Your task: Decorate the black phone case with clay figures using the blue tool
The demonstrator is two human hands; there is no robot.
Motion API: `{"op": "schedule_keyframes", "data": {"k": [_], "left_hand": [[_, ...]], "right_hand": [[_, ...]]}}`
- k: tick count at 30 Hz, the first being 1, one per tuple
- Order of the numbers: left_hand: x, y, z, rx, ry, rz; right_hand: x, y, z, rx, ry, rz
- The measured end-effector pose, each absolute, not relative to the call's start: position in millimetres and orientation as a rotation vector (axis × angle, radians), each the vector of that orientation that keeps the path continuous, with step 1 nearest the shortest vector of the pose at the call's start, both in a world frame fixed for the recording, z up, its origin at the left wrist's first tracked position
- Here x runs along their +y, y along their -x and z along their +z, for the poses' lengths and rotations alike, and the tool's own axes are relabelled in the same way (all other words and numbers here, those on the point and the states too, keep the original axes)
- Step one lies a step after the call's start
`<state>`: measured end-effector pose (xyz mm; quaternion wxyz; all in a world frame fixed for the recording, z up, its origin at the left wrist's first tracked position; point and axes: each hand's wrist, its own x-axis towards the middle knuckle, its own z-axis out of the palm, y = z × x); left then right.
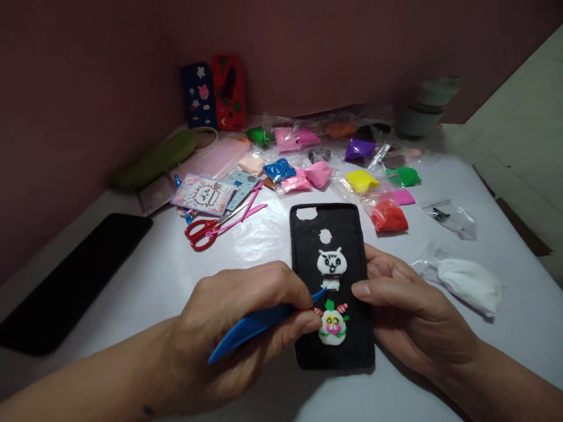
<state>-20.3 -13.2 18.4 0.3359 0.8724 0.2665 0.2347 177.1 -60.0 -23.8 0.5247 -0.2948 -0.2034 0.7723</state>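
A black phone case (308, 246) lies on the white table (505, 258), held by my right hand (409, 313) from the right side and beneath, thumb on its edge. Two small clay figures sit on it: a white cat-like face (331, 262) above and a white, pink and green character (333, 325) below. My left hand (237, 328) pinches a blue plastic sculpting tool (259, 323); its tip touches the small white clay piece under the upper figure.
Several small bags of coloured clay (360, 180) lie behind the case, with a bag of white clay (470, 284) at right. Red scissors (204, 231), pink tools, sticker cards (203, 193), a dark phone (74, 281) at left, and two decorated cases (215, 94) against the wall.
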Motion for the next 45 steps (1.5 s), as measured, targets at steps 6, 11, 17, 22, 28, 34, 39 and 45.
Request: {"op": "schedule_keyframes", "data": {"k": [6, 11, 17, 22, 28, 34, 39, 45], "left_hand": [[-12.0, 21.3, 19.0, 0.698, -2.28, 0.622], [-11.6, 20.8, 17.0, 0.687, -2.28, 0.623], [-13.1, 22.4, 16.2, 0.681, -2.279, 0.64], [-12.5, 21.9, 17.2, 0.693, -2.28, 0.64], [-13.1, 21.8, 16.3, 0.684, -2.284, 0.647], [-12.8, 21.5, 16.3, 0.691, -2.283, 0.622], [-10.5, 20.0, 18.2, 0.675, -2.268, 0.616], [-12.9, 19.1, 18.2, 0.639, -2.255, 0.632]], "right_hand": [[-60.1, -177.4, -24.1, -0.5, 0.69, 1.852], [-59.6, -177.2, -24.6, -0.492, 0.708, 1.845], [-59.8, -176.7, -24.7, -0.477, 0.721, 1.842], [-59.0, -175.9, -25.1, -0.485, 0.71, 1.847], [-60.2, -176.7, -24.4, -0.488, 0.733, 1.838], [-58.9, -176.0, -24.0, -0.477, 0.741, 1.833], [-59.2, -175.7, -23.8, -0.478, 0.71, 1.849], [-59.7, -176.1, -23.4, -0.507, 0.754, 1.828]]}}
